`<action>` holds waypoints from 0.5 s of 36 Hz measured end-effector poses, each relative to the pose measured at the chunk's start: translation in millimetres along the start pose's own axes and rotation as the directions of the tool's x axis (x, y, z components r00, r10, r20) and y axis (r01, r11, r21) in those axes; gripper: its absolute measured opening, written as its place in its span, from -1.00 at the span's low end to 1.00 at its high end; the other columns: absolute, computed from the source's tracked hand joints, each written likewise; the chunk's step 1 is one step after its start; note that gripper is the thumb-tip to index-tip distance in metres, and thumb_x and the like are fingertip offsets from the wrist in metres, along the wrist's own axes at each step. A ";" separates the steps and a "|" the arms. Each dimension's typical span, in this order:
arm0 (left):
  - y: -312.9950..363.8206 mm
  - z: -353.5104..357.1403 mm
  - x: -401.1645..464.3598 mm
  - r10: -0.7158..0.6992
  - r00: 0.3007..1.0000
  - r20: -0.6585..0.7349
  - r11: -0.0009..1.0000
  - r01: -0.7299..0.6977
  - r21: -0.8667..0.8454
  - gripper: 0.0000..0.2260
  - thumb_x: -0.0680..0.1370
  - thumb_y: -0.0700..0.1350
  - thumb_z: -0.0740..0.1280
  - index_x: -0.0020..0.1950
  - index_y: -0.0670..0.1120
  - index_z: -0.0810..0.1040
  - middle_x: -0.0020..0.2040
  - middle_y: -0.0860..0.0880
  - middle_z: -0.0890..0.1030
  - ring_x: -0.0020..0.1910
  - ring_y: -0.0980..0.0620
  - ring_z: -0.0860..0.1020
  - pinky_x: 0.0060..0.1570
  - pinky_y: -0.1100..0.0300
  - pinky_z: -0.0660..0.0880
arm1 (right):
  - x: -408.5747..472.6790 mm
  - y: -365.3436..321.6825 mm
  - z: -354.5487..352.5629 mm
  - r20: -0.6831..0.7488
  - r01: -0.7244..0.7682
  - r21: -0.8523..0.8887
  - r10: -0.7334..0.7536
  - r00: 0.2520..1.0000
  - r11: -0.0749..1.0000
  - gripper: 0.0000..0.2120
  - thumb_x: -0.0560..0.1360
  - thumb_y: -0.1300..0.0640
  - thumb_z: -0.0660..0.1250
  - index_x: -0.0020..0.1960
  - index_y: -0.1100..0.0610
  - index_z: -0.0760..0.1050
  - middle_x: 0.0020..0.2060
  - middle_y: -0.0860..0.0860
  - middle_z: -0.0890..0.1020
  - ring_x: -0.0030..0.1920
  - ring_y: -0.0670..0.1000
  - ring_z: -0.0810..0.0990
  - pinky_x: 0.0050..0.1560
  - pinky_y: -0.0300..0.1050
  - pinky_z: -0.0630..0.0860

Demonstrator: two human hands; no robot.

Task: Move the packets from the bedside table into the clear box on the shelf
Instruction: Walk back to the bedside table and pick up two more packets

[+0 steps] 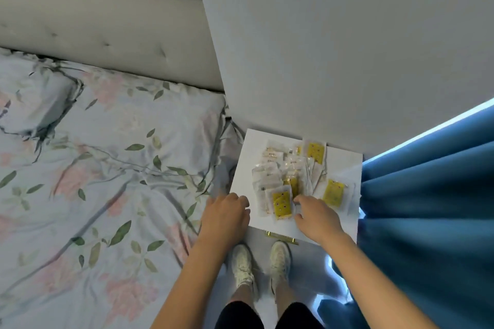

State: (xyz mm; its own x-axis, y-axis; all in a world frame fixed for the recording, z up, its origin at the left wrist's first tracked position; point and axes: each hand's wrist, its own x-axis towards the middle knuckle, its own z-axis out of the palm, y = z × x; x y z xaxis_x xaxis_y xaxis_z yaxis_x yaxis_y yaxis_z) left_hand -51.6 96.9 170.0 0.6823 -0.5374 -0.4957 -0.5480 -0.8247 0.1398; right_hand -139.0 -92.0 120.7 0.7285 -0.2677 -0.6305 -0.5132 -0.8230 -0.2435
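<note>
- Flat, crinkly clear packets, some with yellow inserts, lie heaped on the smooth white surface beside the floral bed.
- Right hand: grip loosely spread, fingertips touching the pile's near edge.
- Left hand: fingers curled over the surface's near-left corner.

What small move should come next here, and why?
Probably close the right hand on the near packets. Its fingertips already reach the yellow one at the pile's front edge, the whole pile still lies on the bedside table, and the left hand hovers beside it holding nothing.
</note>
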 end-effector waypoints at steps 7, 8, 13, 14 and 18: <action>-6.3 53.2 58.8 0.075 0.995 0.067 0.997 -0.076 0.009 -0.69 0.63 0.01 0.08 0.32 0.01 0.42 0.22 -0.01 0.53 0.21 -0.06 0.46 0.10 0.07 0.37 | 66.9 5.7 63.6 -0.036 -0.142 0.121 0.148 0.988 0.982 -0.57 0.56 0.04 0.21 0.40 0.08 0.28 0.27 0.06 0.49 0.24 0.13 0.46 0.10 0.00 0.48; -7.5 58.2 65.5 0.083 0.994 0.065 0.996 -0.083 0.008 -0.69 0.63 0.01 0.09 0.32 0.01 0.42 0.22 -0.01 0.53 0.20 -0.07 0.46 0.09 0.07 0.37 | 75.8 7.7 71.4 -0.050 -0.165 0.163 0.176 0.983 0.973 -0.58 0.56 0.03 0.23 0.38 0.09 0.30 0.25 0.07 0.50 0.23 0.14 0.47 0.09 0.01 0.48; -17.9 77.3 93.3 0.088 0.994 0.063 0.996 -0.086 -0.033 -0.70 0.62 -0.01 0.12 0.32 -0.01 0.45 0.20 -0.03 0.55 0.20 -0.09 0.46 0.09 0.06 0.37 | 117.3 16.5 100.5 -0.152 -0.207 0.337 0.270 0.951 0.918 -0.60 0.48 0.00 0.37 0.24 0.14 0.40 0.11 0.13 0.55 0.15 0.19 0.51 -0.01 0.03 0.48; -20.5 80.1 97.2 0.088 0.994 0.061 0.996 -0.086 -0.037 -0.70 0.62 -0.01 0.12 0.31 0.00 0.46 0.20 -0.02 0.55 0.20 -0.08 0.46 0.09 0.07 0.37 | 124.8 17.5 105.4 -0.157 -0.224 0.340 0.289 0.944 0.914 -0.54 0.46 -0.03 0.41 0.25 0.14 0.39 0.12 0.13 0.55 0.16 0.20 0.50 0.01 0.05 0.48; -28.6 92.1 110.7 0.091 0.993 0.070 0.995 -0.088 -0.050 -0.70 0.62 0.00 0.12 0.31 0.03 0.46 0.21 0.02 0.54 0.19 -0.05 0.46 0.08 0.11 0.37 | 147.1 17.8 124.8 -0.149 -0.284 0.324 0.345 0.927 0.903 -0.39 0.33 -0.09 0.51 0.21 0.18 0.36 0.13 0.15 0.52 0.15 0.21 0.50 -0.01 0.08 0.50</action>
State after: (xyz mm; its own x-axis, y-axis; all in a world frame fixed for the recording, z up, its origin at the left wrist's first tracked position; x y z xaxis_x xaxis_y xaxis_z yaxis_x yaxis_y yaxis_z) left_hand -4.9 77.3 32.2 0.5943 -0.5966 -0.5393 -0.5808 -0.7822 0.2254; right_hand -97.6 -83.5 -68.4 0.5659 -0.6063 -0.5587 -0.8168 -0.5047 -0.2797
